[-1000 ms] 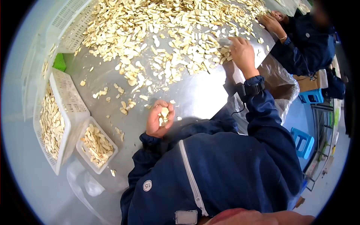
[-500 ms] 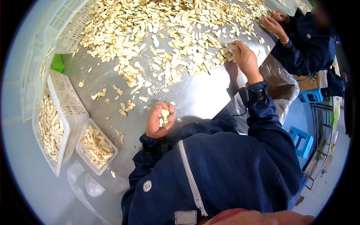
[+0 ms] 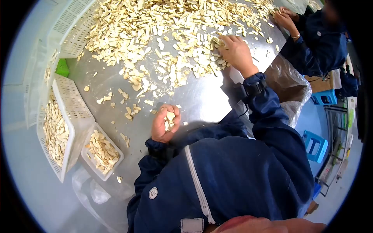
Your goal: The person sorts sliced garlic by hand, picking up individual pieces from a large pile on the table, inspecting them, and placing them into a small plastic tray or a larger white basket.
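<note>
My left hand [image 3: 166, 124] is curled, palm up, around several pale dried slices [image 3: 169, 116], low over the table in front of my jacket. Farther up and to the right, my right hand [image 3: 239, 55] reaches over the near edge of a broad spread of the same slices [image 3: 155, 23]. Its fingers are stretched out and rest on slices there, and the fingertips are partly hidden among them. A few loose slices [image 3: 132, 111] lie on the metal table [image 3: 194, 99] to the left of my left hand.
At left stand a white perforated basket [image 3: 72, 101] and a small white tray [image 3: 121, 157], both holding slices. A green container [image 3: 62, 68] sits behind them. A plastic-lined bin [image 3: 299, 93] is at the table's right edge. Another person's hands [image 3: 286, 20] work at upper right. Blue stools [image 3: 315, 145] stand beyond.
My right hand has moved left and slightly away from me over the slices, and its fingers have spread from a pinch. My left hand stays in place with its slices.
</note>
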Demonstrator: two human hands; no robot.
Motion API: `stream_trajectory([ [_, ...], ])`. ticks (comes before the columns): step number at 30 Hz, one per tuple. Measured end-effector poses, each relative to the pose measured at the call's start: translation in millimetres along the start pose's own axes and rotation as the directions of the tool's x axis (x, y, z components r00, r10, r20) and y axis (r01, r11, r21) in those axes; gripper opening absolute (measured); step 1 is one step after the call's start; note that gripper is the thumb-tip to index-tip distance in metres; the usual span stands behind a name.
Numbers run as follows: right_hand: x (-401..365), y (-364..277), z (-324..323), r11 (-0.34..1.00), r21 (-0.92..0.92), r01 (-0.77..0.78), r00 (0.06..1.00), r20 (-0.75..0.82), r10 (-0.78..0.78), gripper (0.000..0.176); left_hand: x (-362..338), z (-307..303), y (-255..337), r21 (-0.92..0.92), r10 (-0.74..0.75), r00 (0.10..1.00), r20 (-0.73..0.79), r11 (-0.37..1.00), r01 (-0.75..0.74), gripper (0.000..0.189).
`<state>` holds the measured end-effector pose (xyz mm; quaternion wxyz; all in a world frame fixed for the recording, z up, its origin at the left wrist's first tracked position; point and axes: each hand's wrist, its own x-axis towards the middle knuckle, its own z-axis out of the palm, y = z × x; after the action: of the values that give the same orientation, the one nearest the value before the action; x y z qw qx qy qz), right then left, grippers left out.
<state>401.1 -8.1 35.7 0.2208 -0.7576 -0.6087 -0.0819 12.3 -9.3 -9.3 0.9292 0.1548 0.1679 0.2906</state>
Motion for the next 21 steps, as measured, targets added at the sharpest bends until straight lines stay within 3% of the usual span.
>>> stream_trajectory([
  [3,9.5,-12.3,2.1,0.984,0.019,-0.176,0.968,0.183,0.170,0.030,-1.5,5.9,0.3,0.047,-0.004,1.000,-0.024,0.999,0.005,0.024],
  [6,3.4,5.7,-4.4,0.967,0.050,-0.250,0.948,0.214,0.234,0.029,-1.7,6.2,-0.4,0.042,0.001,1.000,-0.024,0.999,0.000,0.024],
  [10,-11.7,13.7,-19.9,0.990,-0.001,-0.140,0.989,-0.054,0.140,0.024,1.3,4.1,-0.1,0.031,-0.013,1.000,0.004,0.999,0.013,0.024],
  [11,-13.1,10.9,-24.2,0.969,0.048,-0.243,0.969,0.069,0.239,0.021,1.6,1.4,-0.3,0.012,-0.018,1.000,0.011,1.000,0.018,0.023],
  [14,-15.1,-6.8,-20.2,0.993,0.088,-0.075,0.988,0.140,0.062,0.021,1.3,0.3,-0.6,-0.006,-0.026,1.000,0.016,1.000,0.026,0.023],
  [15,-16.0,-12.6,-13.0,0.998,0.060,-0.012,0.996,0.086,0.007,0.021,1.3,0.8,-0.2,-0.005,-0.023,1.000,0.016,1.000,0.023,0.023],
  [21,-11.3,-13.7,5.6,0.997,0.024,-0.067,0.992,0.109,0.064,0.021,-1.8,5.4,0.7,0.039,-0.002,1.000,-0.002,0.999,0.002,0.024],
])
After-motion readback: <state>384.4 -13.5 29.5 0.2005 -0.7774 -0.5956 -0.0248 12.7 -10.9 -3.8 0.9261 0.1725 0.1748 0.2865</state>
